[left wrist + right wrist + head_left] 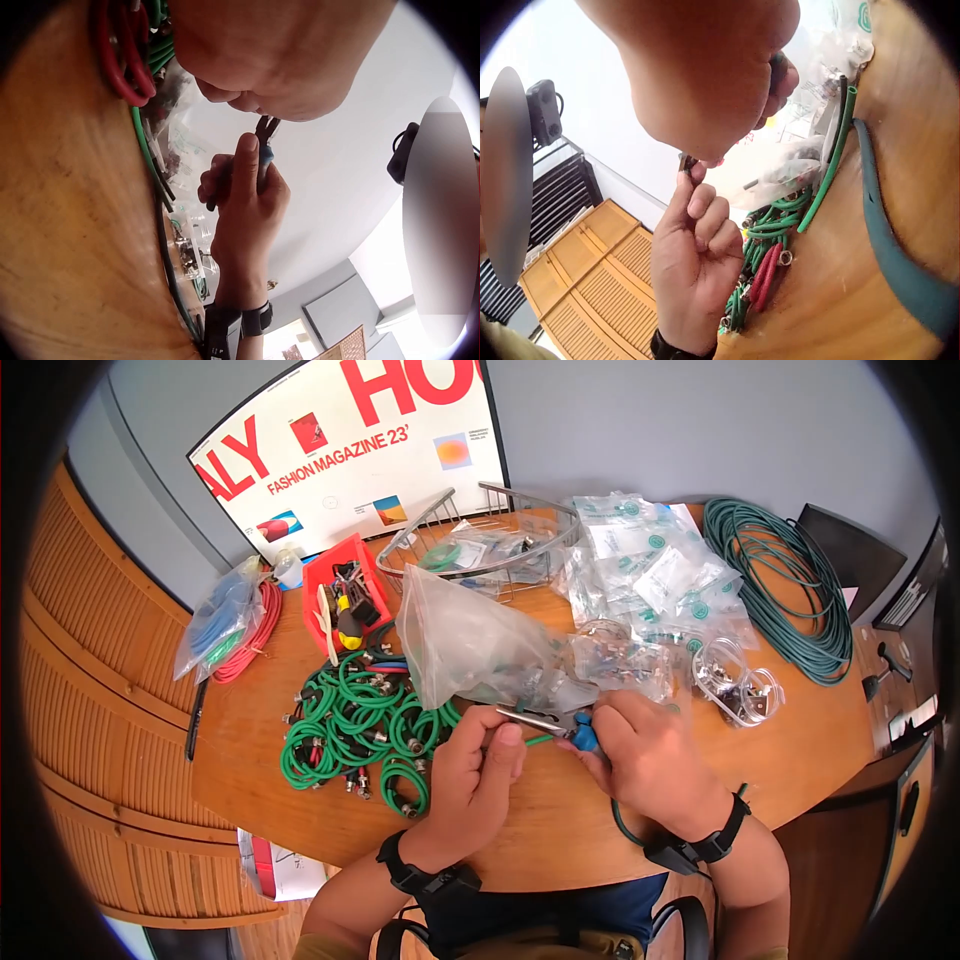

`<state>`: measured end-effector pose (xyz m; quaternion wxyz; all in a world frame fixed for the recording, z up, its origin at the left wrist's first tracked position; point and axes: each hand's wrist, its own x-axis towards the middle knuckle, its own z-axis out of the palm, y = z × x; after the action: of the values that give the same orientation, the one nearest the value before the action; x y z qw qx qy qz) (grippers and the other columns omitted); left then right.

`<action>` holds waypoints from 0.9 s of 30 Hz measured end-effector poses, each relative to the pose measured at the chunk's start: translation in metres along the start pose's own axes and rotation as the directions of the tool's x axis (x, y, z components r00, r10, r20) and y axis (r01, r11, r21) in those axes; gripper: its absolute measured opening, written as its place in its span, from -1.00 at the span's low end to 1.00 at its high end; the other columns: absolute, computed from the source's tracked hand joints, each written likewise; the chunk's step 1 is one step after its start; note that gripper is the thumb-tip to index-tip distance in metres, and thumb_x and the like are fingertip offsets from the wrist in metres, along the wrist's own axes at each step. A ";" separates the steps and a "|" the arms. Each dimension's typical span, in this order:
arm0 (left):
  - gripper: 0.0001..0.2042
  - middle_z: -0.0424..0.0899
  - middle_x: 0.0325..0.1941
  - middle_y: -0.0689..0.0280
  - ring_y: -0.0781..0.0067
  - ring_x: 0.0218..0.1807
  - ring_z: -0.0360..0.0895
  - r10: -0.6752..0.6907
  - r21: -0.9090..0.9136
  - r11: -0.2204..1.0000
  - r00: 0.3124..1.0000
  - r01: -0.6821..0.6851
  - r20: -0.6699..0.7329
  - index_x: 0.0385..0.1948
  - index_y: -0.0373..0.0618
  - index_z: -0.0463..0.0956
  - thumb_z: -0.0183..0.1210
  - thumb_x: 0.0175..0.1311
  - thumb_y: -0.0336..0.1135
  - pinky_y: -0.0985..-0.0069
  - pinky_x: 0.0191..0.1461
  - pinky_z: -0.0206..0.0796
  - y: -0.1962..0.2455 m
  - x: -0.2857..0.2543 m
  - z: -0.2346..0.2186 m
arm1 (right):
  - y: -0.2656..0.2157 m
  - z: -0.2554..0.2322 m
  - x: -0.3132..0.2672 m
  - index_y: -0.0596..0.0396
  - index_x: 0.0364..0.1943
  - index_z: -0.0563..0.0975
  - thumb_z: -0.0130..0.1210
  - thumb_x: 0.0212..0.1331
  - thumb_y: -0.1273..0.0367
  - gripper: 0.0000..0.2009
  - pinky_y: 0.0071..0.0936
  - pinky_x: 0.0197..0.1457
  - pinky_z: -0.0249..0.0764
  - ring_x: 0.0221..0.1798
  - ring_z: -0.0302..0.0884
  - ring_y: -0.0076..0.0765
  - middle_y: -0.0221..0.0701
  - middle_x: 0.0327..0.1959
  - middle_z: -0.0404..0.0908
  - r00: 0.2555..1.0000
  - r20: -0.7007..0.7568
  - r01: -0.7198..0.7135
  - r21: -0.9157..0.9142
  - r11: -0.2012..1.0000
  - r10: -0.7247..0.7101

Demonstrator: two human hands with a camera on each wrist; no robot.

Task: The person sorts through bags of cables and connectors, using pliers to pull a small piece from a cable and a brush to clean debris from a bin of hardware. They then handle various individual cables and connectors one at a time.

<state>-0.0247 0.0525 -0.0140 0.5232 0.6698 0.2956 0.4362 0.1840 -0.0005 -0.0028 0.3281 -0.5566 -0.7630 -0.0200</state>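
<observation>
My right hand (660, 760) grips a pair of pliers (583, 734) with blue on the handles, its thumb lying along them in the left wrist view. The metal jaws point toward my left hand (465, 780). Thumb and forefinger of that hand pinch a small dark metal piece (686, 160) right by the jaws; I cannot tell its kind. Below the hands lie a cut green tube (829, 161) and a thinner black one (838, 112). Coiled green cables (345, 725) with metal connectors are heaped beside my left hand.
Behind the hands stands an open clear plastic bag (470, 630). Farther back are a red bin (368, 550) of tools, a wire basket (510, 575), bagged parts (650, 565) and a big dark green cable coil (790, 610). A clear container (735, 685) of metal parts sits right.
</observation>
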 end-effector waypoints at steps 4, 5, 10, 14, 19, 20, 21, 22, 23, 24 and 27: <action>-0.87 0.43 -0.46 0.46 0.78 -0.47 0.24 0.029 -0.006 1.000 0.999 -0.029 -0.025 -0.09 -0.17 0.40 0.01 0.69 -0.33 0.69 -0.42 0.12 -0.002 0.000 -0.001 | 0.001 0.003 0.000 0.12 -0.34 0.51 0.50 -0.09 0.43 -0.67 -0.18 -0.19 0.59 -0.24 0.63 0.01 -0.22 -0.31 0.54 1.000 0.008 0.002 -0.010 1.000 -0.002; -0.88 0.43 -0.46 0.46 0.78 -0.47 0.24 0.074 0.031 0.997 0.997 -0.073 -0.031 -0.08 -0.18 0.40 0.03 0.68 -0.34 0.69 -0.42 0.11 -0.004 0.000 -0.003 | 0.004 0.003 0.002 0.13 -0.33 0.52 0.51 -0.07 0.41 -0.67 -0.18 -0.19 0.60 -0.24 0.63 0.01 -0.23 -0.31 0.55 0.999 -0.028 0.035 0.025 0.999 -0.035; -0.87 0.43 -0.47 0.48 0.79 -0.48 0.23 0.046 0.034 0.998 0.999 -0.045 -0.023 -0.06 -0.20 0.43 0.00 0.69 -0.34 0.69 -0.43 0.11 -0.007 0.001 -0.004 | 0.010 0.010 0.007 0.18 -0.30 0.56 0.53 -0.02 0.36 -0.67 -0.16 -0.16 0.60 -0.25 0.61 0.01 -0.24 -0.28 0.57 0.991 -0.118 0.075 0.063 0.995 -0.068; -0.80 0.42 -0.49 0.48 0.80 -0.49 0.23 -0.020 0.056 0.998 1.000 0.021 -0.019 -0.12 -0.21 0.47 -0.05 0.72 -0.30 0.69 -0.43 0.11 0.001 0.001 -0.004 | 0.012 0.014 0.006 0.22 -0.27 0.57 0.53 0.01 0.33 -0.65 -0.15 -0.14 0.60 -0.24 0.61 0.02 -0.23 -0.26 0.58 0.984 -0.165 0.083 0.104 0.991 -0.065; -0.75 0.43 -0.50 0.47 0.80 -0.50 0.22 0.045 0.130 0.990 0.999 -0.049 0.030 -0.08 -0.22 0.51 -0.08 0.74 -0.25 0.70 -0.44 0.09 -0.003 0.002 -0.004 | 0.011 0.009 0.006 0.20 -0.27 0.56 0.52 0.02 0.34 -0.66 -0.15 -0.14 0.59 -0.23 0.60 0.01 -0.23 -0.27 0.57 0.988 -0.127 0.098 0.090 0.991 -0.086; -0.75 0.43 -0.50 0.47 0.79 -0.50 0.22 0.057 0.125 0.990 0.998 -0.061 0.033 -0.05 -0.23 0.51 -0.08 0.74 -0.25 0.70 -0.44 0.08 -0.002 0.002 -0.004 | 0.009 0.008 0.005 0.19 -0.28 0.55 0.51 0.00 0.35 -0.66 -0.15 -0.14 0.59 -0.23 0.60 0.01 -0.24 -0.27 0.57 0.992 -0.095 0.085 0.062 0.994 -0.079; -0.75 0.43 -0.50 0.47 0.79 -0.50 0.22 0.056 0.125 0.990 0.998 -0.060 0.034 -0.05 -0.23 0.51 -0.08 0.74 -0.25 0.70 -0.44 0.08 -0.002 0.001 -0.005 | 0.006 0.006 0.004 0.17 -0.29 0.54 0.50 -0.02 0.36 -0.66 -0.15 -0.13 0.59 -0.23 0.60 0.01 -0.24 -0.28 0.56 0.996 -0.062 0.073 0.034 0.997 -0.071; -0.75 0.44 -0.49 0.46 0.79 -0.50 0.22 0.063 0.100 0.993 0.997 -0.066 0.037 -0.02 -0.23 0.50 -0.08 0.74 -0.25 0.70 -0.44 0.08 -0.001 -0.001 -0.006 | 0.003 0.004 0.002 0.17 -0.29 0.54 0.50 -0.02 0.36 -0.66 -0.15 -0.13 0.59 -0.23 0.60 0.01 -0.24 -0.28 0.56 0.996 -0.061 0.070 0.033 0.997 -0.068; -0.75 0.45 -0.48 0.45 0.78 -0.50 0.22 0.072 0.072 0.995 0.997 -0.075 0.040 0.00 -0.23 0.50 -0.08 0.74 -0.25 0.70 -0.44 0.08 -0.001 -0.002 -0.005 | -0.002 0.002 0.001 0.21 -0.29 0.55 0.52 -0.02 0.36 -0.65 -0.18 -0.17 0.60 -0.23 0.62 0.01 -0.22 -0.28 0.59 0.998 -0.048 0.053 0.032 0.998 -0.051; -0.75 0.45 -0.48 0.45 0.78 -0.50 0.22 0.075 0.067 0.995 0.996 -0.078 0.042 0.00 -0.23 0.50 -0.08 0.74 -0.25 0.70 -0.44 0.08 0.000 -0.002 -0.004 | -0.004 0.000 0.001 0.26 -0.29 0.55 0.55 -0.02 0.37 -0.64 -0.21 -0.20 0.61 -0.24 0.64 0.01 -0.19 -0.28 0.61 0.999 -0.037 0.037 0.030 0.999 -0.036; -0.77 0.46 -0.46 0.44 0.77 -0.51 0.20 0.051 -0.043 0.998 0.999 -0.051 0.000 0.03 -0.23 0.47 -0.08 0.73 -0.26 0.70 -0.44 0.07 0.001 -0.003 -0.002 | -0.002 0.002 0.003 0.25 -0.29 0.56 0.54 -0.03 0.39 -0.65 -0.19 -0.19 0.61 -0.23 0.64 0.01 -0.20 -0.26 0.63 0.994 -0.076 0.084 0.031 0.996 -0.081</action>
<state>-0.0284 0.0503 -0.0135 0.5262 0.6659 0.2688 0.4554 0.1809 0.0014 -0.0020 0.3649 -0.5178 -0.7727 -0.0412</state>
